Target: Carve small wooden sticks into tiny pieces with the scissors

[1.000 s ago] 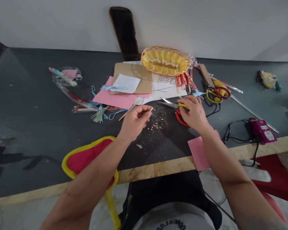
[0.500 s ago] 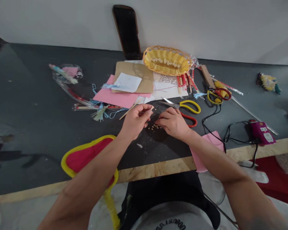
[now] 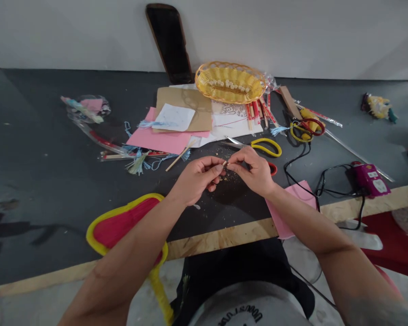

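Note:
My left hand (image 3: 201,177) pinches a small pale piece of wooden stick (image 3: 225,163) between thumb and fingers. Against its tip, my right hand (image 3: 250,168) has thumb and forefinger pressed together; whatever is between them is too small to make out. Tiny wooden bits (image 3: 227,175) lie scattered on the dark table below, partly hidden by the hands. Scissors (image 3: 265,147) with yellow and red handles rest just behind my right hand, which covers part of them. A longer thin wooden stick (image 3: 180,156) lies beyond my left hand.
A yellow woven basket (image 3: 231,97) holding small pale pieces stands at the back, beside a leaning phone (image 3: 170,43). Papers, pink sheets (image 3: 159,140) and tassels (image 3: 138,164) lie in front. A red-and-yellow fan (image 3: 122,222) is under my left forearm; a cabled purple box (image 3: 370,180) sits right.
My right hand has risen from the scattered wooden bits and moved left to meet my left hand. The fingertips of both now come together at the small stick piece.

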A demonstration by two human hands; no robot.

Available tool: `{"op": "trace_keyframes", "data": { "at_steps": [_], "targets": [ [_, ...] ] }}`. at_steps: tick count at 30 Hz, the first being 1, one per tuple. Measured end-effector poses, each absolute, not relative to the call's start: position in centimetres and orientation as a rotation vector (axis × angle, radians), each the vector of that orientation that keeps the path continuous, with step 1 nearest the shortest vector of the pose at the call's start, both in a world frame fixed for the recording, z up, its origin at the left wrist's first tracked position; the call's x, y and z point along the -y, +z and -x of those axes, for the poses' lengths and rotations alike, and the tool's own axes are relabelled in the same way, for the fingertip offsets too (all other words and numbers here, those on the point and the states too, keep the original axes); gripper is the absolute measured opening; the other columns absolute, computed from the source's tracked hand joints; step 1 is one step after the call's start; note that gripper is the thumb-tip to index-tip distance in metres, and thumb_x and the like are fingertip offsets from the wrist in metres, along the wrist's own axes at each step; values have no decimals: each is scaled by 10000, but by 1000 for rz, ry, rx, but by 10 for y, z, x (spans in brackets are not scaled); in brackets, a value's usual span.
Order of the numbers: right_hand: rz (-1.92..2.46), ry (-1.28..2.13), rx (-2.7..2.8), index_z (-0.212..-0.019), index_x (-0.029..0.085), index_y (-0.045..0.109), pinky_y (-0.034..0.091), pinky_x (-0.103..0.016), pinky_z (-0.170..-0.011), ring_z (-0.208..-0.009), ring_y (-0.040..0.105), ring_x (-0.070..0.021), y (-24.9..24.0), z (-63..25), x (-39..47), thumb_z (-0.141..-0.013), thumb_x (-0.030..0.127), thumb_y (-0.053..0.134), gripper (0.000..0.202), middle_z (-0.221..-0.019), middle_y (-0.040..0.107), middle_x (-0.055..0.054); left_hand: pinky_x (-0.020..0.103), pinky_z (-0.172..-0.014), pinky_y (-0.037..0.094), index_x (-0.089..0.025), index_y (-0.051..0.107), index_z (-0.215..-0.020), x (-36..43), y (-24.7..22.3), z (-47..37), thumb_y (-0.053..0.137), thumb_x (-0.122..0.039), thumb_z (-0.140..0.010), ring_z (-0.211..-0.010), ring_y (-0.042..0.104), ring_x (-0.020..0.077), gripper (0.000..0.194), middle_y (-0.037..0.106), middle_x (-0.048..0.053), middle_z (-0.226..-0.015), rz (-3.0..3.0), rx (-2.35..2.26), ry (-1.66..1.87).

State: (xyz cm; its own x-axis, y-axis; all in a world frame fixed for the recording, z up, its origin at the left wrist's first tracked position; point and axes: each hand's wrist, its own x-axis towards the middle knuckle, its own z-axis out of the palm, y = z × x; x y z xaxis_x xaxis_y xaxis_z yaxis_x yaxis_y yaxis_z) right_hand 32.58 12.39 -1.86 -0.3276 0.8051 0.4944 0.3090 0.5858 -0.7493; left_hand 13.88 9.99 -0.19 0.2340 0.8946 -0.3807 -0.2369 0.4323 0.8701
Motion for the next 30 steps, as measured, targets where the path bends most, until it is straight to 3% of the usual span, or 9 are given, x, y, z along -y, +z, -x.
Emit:
{"op": "trace_keyframes", "data": {
  "at_steps": [13, 25, 30],
  "targets": [
    [836, 574, 1929, -832, 230, 715, 529, -326, -746, -763, 652, -159, -20, -329, -123, -939, 344, 687, 159, -782, 733, -9, 162, -411, 379, -166, 706, -846, -97, 1, -137, 845, -428, -713, -514, 491, 55, 326, 633, 1, -712, -898, -976, 835],
    [713, 438, 1989, -884, 234, 714, 548, -318, -744, -779, 676, -158, -19, -329, -124, -928, 188, 686, 70, -818, 760, -5, 148, -396, 309, -156, 695, -830, -97, 2, -135, 823, -426, -718, -482, 451, 41, 319, 623, 1, -682, -978, -1064, 826],
    [717, 409, 2002, -875, 234, 712, 549, -319, -742, -775, 675, -158, -19, -330, -124, -932, 203, 685, 71, -813, 760, -1, 151, -400, 323, -151, 693, -813, -97, 3, -135, 816, -410, -712, -473, 455, 43, 304, 620, -4, -651, -1023, -1103, 823]
  ]
}}
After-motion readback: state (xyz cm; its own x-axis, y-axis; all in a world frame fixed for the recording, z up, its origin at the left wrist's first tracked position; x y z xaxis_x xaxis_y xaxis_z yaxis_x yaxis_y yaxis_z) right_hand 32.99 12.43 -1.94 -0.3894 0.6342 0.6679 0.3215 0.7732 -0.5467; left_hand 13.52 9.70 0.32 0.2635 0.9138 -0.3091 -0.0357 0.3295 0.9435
